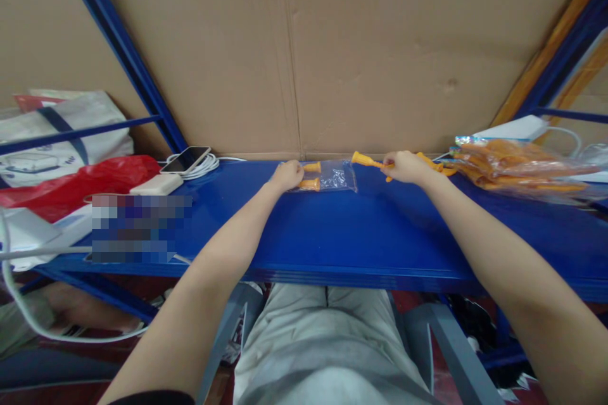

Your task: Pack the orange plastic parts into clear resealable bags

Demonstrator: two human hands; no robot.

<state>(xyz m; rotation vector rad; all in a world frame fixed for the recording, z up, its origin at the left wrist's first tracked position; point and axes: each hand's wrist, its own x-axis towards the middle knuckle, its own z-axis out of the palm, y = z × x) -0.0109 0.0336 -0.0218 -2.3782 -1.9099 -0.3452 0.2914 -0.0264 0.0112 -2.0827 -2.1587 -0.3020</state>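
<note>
bare forearms, no sleeves, lt grey trousers (327, 342)

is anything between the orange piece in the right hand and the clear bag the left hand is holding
Nothing visible. The right hand holds an orange piece just past the right edge of the clear bag, which the left hand pins at its other end. Only bare blue shelf lies around them.

A pixelated block (141, 228) hides something on the blue metal shelf (332, 234) (left side); the clear bag of orange plastic parts (517, 168) is blurred.
</note>
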